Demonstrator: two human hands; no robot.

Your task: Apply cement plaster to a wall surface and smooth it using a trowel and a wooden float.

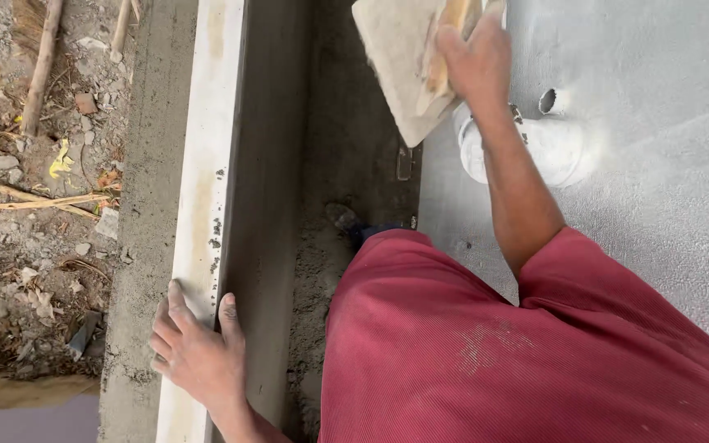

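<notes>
My left hand (194, 349) grips the near end of a long pale straightedge (211, 139) that lies along a grey cement ledge (143, 164); the fingers wrap over its top face and the thumb presses its inner side. My right hand (476, 61) is raised at the top of the view. It is closed around the wooden handle of a flat plastering float (395, 57) whose grey, cement-stained face is tilted toward the channel. A red shirt (535, 353) fills the lower right.
A dark channel of wet mortar (350, 156) runs between the straightedge and a smooth grey plastered surface (658, 180). A white pipe elbow (555, 148) pokes out of that surface beside my right forearm. Rubble, sticks and muddy water lie at the left.
</notes>
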